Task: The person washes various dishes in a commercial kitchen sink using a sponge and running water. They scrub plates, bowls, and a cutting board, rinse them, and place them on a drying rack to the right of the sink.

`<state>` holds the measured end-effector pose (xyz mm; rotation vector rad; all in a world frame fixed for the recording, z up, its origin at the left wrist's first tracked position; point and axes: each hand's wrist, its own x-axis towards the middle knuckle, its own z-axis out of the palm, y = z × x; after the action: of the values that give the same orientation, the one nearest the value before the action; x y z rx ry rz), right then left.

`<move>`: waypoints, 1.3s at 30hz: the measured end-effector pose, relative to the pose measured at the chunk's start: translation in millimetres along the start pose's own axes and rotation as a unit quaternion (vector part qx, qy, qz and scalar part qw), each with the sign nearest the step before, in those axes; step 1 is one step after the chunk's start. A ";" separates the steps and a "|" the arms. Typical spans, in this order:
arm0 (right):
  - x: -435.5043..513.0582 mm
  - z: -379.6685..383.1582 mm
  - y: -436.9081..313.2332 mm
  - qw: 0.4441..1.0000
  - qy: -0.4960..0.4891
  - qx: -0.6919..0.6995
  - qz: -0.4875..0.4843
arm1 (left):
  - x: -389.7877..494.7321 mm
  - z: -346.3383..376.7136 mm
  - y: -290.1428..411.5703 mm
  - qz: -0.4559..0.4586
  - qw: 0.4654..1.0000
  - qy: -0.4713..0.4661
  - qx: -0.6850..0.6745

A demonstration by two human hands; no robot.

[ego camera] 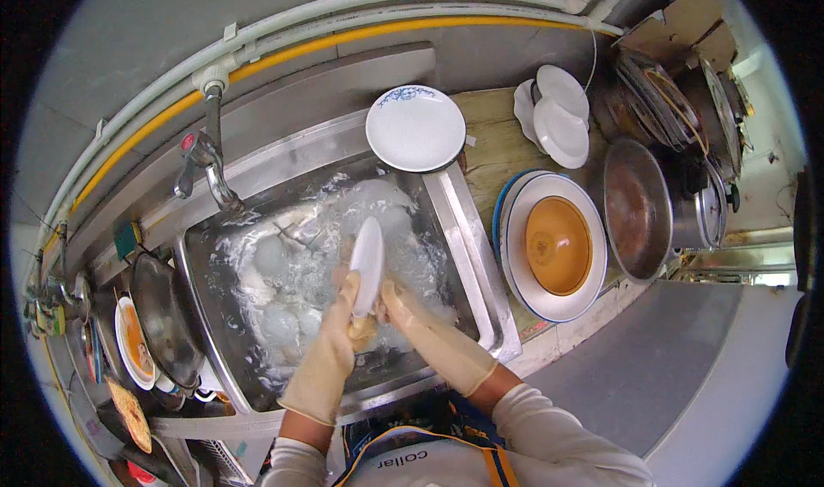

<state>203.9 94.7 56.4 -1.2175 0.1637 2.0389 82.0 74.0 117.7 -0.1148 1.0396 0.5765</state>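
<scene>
Both my hands wear pale cream rubber gloves above the soapy water in a stainless steel sink (457, 242). A white dish (368, 262) is tilted up on its edge between them. My left hand (344, 303) grips its left side near the lower end. On the other side, my right hand (394, 303) has its fingers against the dish, partly blurred. A small yellowish patch (362, 329) shows below the dish; whether it is a sponge or glove fingers is unclear. Several rounded whitish shapes, blurred by foam, lie in the water.
Water runs from a chrome faucet (222, 188). A white plate with a blue pattern (415, 130) rests on the sink's back right corner. On the right counter are an orange bowl (559, 245) on stacked plates, white dishes (561, 130) and a metal basin (637, 210). A dark wok (164, 319) leans left.
</scene>
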 end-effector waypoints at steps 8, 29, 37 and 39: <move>-65.5 -68.2 -16.4 0.976 -0.037 -0.199 -0.075 | 22.0 162.6 33.0 0.125 0.972 -0.009 0.200; -77.0 -104.1 -15.0 0.857 0.243 -0.454 -0.016 | 74.4 45.6 39.3 0.400 0.783 0.264 0.396; -99.0 -76.4 -31.1 0.878 0.303 -0.369 -0.032 | 156.3 32.3 117.5 0.069 0.634 0.402 0.657; -102.7 -65.2 -31.4 0.906 0.286 -0.309 -0.039 | 167.1 23.8 130.4 0.068 0.622 0.391 0.675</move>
<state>298.5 33.1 111.5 -2.1633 -0.2788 1.6459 97.6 259.0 12.7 1.1757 2.1199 -0.3295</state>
